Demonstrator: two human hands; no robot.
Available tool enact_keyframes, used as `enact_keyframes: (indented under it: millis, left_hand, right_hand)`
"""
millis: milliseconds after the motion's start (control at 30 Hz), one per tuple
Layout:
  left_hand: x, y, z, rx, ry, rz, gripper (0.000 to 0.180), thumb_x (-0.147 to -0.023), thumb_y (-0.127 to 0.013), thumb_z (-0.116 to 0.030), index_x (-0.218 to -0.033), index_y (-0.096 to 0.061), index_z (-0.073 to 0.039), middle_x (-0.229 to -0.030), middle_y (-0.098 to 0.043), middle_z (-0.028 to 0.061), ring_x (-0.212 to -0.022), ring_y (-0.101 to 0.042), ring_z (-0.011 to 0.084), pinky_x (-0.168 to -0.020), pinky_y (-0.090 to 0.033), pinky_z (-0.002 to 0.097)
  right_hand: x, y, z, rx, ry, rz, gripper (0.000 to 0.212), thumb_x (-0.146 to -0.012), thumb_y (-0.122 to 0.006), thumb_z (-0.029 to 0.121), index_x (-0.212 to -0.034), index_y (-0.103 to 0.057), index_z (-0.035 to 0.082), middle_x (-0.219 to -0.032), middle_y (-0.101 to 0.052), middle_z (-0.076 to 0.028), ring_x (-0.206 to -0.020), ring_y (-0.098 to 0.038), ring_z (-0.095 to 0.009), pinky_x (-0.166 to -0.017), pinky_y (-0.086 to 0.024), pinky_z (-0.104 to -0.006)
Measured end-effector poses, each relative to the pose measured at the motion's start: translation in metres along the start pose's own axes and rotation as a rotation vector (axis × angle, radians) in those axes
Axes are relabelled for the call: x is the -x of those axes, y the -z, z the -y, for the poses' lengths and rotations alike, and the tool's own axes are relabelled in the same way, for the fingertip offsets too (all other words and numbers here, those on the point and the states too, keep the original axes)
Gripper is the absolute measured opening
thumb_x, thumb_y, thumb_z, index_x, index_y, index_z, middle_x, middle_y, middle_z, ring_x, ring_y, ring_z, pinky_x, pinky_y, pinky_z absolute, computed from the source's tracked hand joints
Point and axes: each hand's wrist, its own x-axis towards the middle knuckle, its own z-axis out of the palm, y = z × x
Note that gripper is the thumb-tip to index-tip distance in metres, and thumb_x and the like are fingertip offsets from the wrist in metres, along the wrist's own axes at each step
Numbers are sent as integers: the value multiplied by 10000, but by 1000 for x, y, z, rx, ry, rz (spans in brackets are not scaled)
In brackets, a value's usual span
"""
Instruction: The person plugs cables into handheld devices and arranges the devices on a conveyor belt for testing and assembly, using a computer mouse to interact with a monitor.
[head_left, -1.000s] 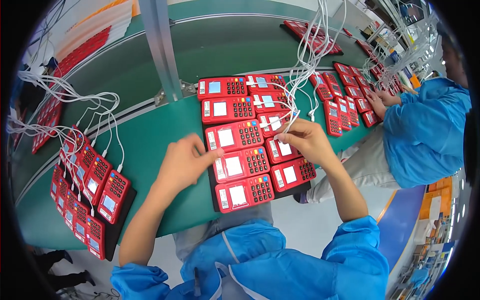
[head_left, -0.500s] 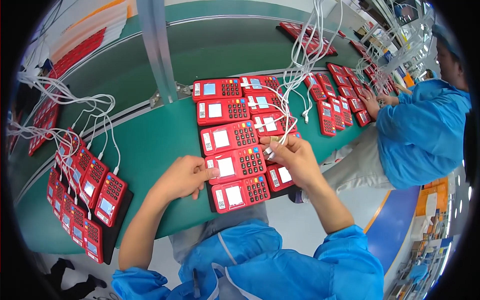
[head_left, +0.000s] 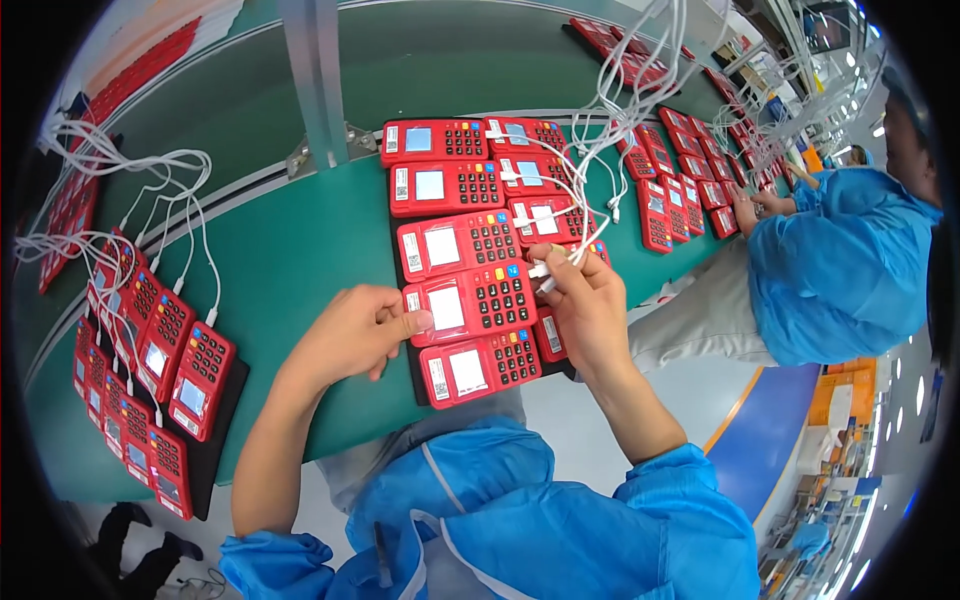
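Note:
A red card payment terminal (head_left: 445, 306) with a pale screen and dark keys lies in the left column of a block of terminals. On its left end rests the thumb of my left hand (head_left: 352, 332), the other fingers curled at the side. My right hand (head_left: 592, 312) pinches white cable plugs (head_left: 541, 272) between thumb and fingers. One plug is at the terminal's right end; whether it is seated, I cannot tell. Another terminal (head_left: 468, 370) lies just nearer, and one (head_left: 442, 246) just beyond. My right hand partly covers the right column.
White cables (head_left: 610, 120) hang down over the block, several plugged into terminals. A dark tray with cabled terminals (head_left: 203, 385) sits at the left of the green bench (head_left: 270, 255). More terminals (head_left: 655, 215) lie to the right, where a person in blue (head_left: 835, 265) works. A metal post (head_left: 313, 85) stands behind.
My right hand has brought a plug up against the terminal's right end. My left thumb stays on its left end. The whole view has shifted slightly.

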Motion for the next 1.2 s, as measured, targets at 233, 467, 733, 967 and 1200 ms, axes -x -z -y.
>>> enact_keyframes:
  millis: [233, 467, 733, 967, 1200]
  left_hand:
    - [-2, -1, 3, 17, -7, 13, 361, -901, -653, -296, -733, -593, 18, -532, -572, 56, -389, -539, 126, -386, -390, 285]
    - [-4, -4, 3, 25, 0, -21, 381, -894, -665, -316, -739, -613, 28, -544, -593, 68, -396, -561, 133, -376, -411, 275]
    - [1, -5, -6, -81, 77, -27, 449, -899, -641, -384, -713, -628, 24, -545, -608, 78, -406, -583, 135, -347, -414, 266]
    - [22, -19, -22, -130, 179, 11, 478, -878, -668, -385, -625, -610, 16, -529, -602, 71, -413, -587, 135, -365, -439, 250]
    - [32, -28, -1, 1, 159, 46, 384, -889, -674, -319, -729, -599, 21, -566, -588, 45, -416, -568, 112, -360, -417, 239]
  right_hand:
    - [1, -9, -4, 18, 43, -56, 158, -955, -586, 143, -923, -608, -10, -926, -661, -68, -727, -558, -59, -670, -459, -210]
    - [0, -12, -11, -11, 72, -72, 180, -956, -586, 137, -999, -611, -37, -872, -646, -50, -695, -550, -48, -608, -465, -202]
    - [6, 56, 38, 781, 32, 224, 202, -885, -686, 157, -811, -636, -24, -763, -639, -38, -672, -587, -71, -542, -431, -186]
    - [28, 67, 31, 322, -278, 168, 181, -888, -663, 96, -940, -647, -77, -816, -659, -118, -710, -686, -181, -565, -578, -255]
    - [44, 43, 1, 188, 35, 59, 128, -913, -644, 102, -888, -635, -23, -1109, -645, -118, -892, -645, -127, -734, -540, -244]
